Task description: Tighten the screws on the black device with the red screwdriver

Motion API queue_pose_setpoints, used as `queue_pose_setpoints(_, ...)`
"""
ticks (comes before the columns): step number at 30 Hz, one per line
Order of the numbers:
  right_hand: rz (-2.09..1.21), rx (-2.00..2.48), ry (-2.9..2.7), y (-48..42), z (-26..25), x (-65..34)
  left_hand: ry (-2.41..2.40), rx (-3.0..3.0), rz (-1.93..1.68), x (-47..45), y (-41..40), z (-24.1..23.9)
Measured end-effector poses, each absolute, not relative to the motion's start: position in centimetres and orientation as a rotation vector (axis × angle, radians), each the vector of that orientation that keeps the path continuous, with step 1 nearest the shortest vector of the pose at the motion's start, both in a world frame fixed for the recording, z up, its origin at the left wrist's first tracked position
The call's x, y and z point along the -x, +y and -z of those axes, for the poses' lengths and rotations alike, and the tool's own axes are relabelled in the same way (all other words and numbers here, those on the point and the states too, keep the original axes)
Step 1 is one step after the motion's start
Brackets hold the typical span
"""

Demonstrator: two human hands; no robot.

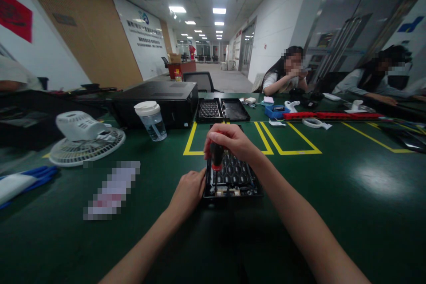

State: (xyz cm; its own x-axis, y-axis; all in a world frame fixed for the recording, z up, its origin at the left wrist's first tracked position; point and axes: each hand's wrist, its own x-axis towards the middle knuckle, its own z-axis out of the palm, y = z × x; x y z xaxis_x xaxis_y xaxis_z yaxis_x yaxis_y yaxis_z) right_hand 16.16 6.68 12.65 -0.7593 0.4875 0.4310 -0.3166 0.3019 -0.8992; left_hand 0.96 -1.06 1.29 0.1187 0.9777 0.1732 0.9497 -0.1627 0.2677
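Observation:
In the head view, my right hand (234,140) is closed round the dark handle of a screwdriver (217,159) with red bands. The screwdriver stands nearly upright, its shaft pointing down at the near left corner of an open black plastic case (233,193). Whether its tip touches a screw is too small to tell. Inside the case sits a black panel (234,169) with a honeycomb pattern, and small metal and light-coloured parts show along the near edge. My left hand (192,186) grips the left side of the case, its fingertips partly hidden by the case wall.
Beyond the yellow tape lies another open black case (210,111). To the left are a cup (151,120), a white fan (83,140), a blurred flat item (115,191) and blue-white gloves (25,184). A black computer case (156,97) stands behind. Two people sit at the far right.

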Motion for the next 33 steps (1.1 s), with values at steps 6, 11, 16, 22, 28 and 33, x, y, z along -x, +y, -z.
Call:
queue_pose_setpoints(6,-1.436,0.24,-1.931,6.4,-13.0,-16.1,1.965,-2.294,-0.503,-0.9,-1.0,-1.1)
queue_pose_setpoints(11,-1.262,0.345,-1.978,6.2,-12.9,-16.1,1.966,-2.297,-0.505,-0.9,-1.0,-1.0)
queue_pose_setpoints(16,-0.984,0.504,-2.041,5.8,-13.3,-16.2,1.969,-2.303,-0.49,-0.8,-1.0,-1.0)
queue_pose_setpoints(22,-0.568,0.62,-2.111,5.4,-13.7,-16.1,1.983,-2.295,-0.481,-0.9,-1.0,-1.0)
queue_pose_setpoints(28,-0.301,0.635,-2.108,5.3,-13.5,-16.1,1.991,-2.278,-0.493,-0.9,-1.0,-0.8)
queue_pose_setpoints(33,-0.184,0.684,-2.092,5.1,-13.4,-15.9,1.98,-2.289,-0.518,-0.8,-0.9,-0.7)
